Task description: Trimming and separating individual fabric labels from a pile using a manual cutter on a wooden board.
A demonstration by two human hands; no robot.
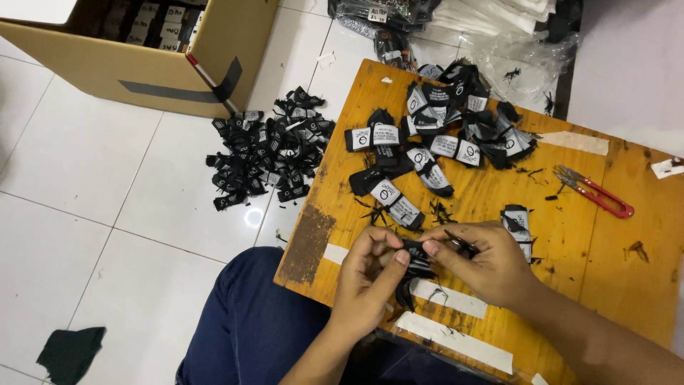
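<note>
My left hand (370, 278) and my right hand (484, 260) meet over the near edge of a worn yellow wooden table (570, 228). Both pinch one small black fabric label (415, 255) between thumbs and forefingers; its lower end hangs below my fingers. My right hand also seems to hold a thin dark tool against the label, though I cannot make it out clearly. Black-and-white folded labels (442, 128) lie scattered across the table's far half, and one label (516, 221) sits just beyond my right hand.
Red-handled thread snips (595, 191) lie at the table's right. A heap of black labels (267, 153) is on the white tile floor, beside a cardboard box (142, 64). Clear plastic bags (513, 57) lie beyond the table. A dark cloth scrap (70, 353) lies on the floor.
</note>
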